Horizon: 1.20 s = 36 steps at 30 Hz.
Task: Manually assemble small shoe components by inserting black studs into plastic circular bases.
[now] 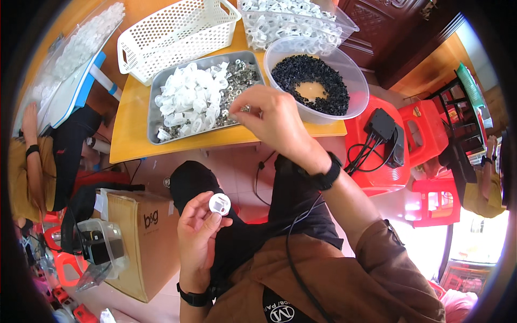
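My left hand (195, 237), low over my lap, pinches a small round white plastic part (218, 202) with a recess in its face. Above the front right of a metal tray (152, 116), my right hand (273, 118) has its fingertips drawn together; whatever they hold, if anything, is too small to make out. Beside those fingers lie loose small metal nuts (237, 81), spread over the tray's right side. A heap of white plastic parts (186, 97) fills the tray's left and middle.
Right of the tray stands a clear round tub (360, 105) of small black pieces (328, 72). Behind are a white perforated basket (177, 29) and a clear bin of white parts (293, 24). A red stool (371, 183) bears black cabled devices (381, 125). A cardboard box (148, 237) stands left; people sit either side.
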Available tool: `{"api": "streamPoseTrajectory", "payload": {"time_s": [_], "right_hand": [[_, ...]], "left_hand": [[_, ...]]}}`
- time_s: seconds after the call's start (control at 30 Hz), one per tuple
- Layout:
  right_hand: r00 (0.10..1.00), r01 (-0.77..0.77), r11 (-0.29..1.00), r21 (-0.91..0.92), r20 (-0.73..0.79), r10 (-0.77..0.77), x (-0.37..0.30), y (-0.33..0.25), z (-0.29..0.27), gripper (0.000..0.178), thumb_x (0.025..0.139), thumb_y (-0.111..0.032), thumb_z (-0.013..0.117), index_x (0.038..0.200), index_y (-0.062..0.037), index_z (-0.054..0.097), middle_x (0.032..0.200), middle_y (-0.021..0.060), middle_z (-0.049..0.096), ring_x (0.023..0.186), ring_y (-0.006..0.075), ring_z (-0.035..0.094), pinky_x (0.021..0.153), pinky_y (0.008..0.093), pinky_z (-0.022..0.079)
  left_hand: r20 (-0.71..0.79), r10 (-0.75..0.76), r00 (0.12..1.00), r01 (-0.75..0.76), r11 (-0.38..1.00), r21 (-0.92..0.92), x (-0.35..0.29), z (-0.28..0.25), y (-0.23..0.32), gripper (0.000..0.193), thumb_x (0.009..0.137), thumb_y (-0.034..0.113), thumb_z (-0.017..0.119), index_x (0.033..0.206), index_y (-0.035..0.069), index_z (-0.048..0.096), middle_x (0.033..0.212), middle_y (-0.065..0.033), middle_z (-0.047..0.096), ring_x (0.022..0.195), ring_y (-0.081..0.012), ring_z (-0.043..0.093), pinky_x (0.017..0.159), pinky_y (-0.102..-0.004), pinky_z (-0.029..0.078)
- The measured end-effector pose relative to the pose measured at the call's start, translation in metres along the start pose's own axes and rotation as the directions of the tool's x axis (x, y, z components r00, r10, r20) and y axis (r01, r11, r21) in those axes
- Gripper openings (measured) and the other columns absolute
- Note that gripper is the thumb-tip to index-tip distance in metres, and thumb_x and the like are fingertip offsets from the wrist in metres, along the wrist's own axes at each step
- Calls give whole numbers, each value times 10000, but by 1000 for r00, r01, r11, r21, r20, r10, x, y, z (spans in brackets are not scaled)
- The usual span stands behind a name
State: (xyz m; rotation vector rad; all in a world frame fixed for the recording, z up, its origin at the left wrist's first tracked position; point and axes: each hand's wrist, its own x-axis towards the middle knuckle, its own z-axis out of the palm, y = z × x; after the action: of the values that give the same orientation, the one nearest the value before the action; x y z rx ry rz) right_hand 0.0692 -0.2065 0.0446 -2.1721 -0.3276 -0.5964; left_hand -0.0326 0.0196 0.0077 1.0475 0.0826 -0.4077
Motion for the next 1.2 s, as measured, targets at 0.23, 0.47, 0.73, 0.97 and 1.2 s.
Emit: {"api": "streamPoseTrajectory", "payload": {"time_s": [0.23,0.47,0.73,0.97,1.2], "right_hand": [[944,323,944,66,-99,-315,-65,-31,-2,210,665,46,717,836,-59,656,856,49,638,744,195,641,614,285,520],[946,323,943,84,-53,-319,-96,-34,8,208,683,-45,730,869,-92,650,811,16,556,681,171,601,523,281,494],[934,352,918,181,-131,-332,-105,-39,12,239,659,1,749,865,-83,664,789,35,583,588,164,578,461,266,452],[945,325,926,193,-106,-310,-110,-39,11,254,655,4,750,877,-80,659,794,38,587,586,172,582,467,275,461],[952,303,952,48,-46,-301,-112,-46,9,208,683,-66,734,868,-85,641,787,26,571,687,199,611,547,301,512]], "left_hand": [[38,-2,999,2,1000,4,1,8,0,413,840,45,654,1224,-5,510,1094,-121,607,950,-198,615,778,-317,547],[103,-17,995,14,1000,26,1,21,2,418,849,74,645,1234,-4,501,1085,-110,609,933,-179,613,762,-297,541],[148,5,989,-11,999,39,-2,17,-2,368,853,76,652,1193,-1,535,1096,-103,613,954,-169,610,739,-281,532],[146,25,989,-24,1000,-5,-7,21,-1,386,859,73,642,1214,-16,519,1104,-122,604,957,-181,608,773,-300,541],[98,52,994,-56,997,47,-6,21,-2,372,861,44,629,1210,-26,519,1105,-126,603,955,-177,604,780,-305,542]]}}
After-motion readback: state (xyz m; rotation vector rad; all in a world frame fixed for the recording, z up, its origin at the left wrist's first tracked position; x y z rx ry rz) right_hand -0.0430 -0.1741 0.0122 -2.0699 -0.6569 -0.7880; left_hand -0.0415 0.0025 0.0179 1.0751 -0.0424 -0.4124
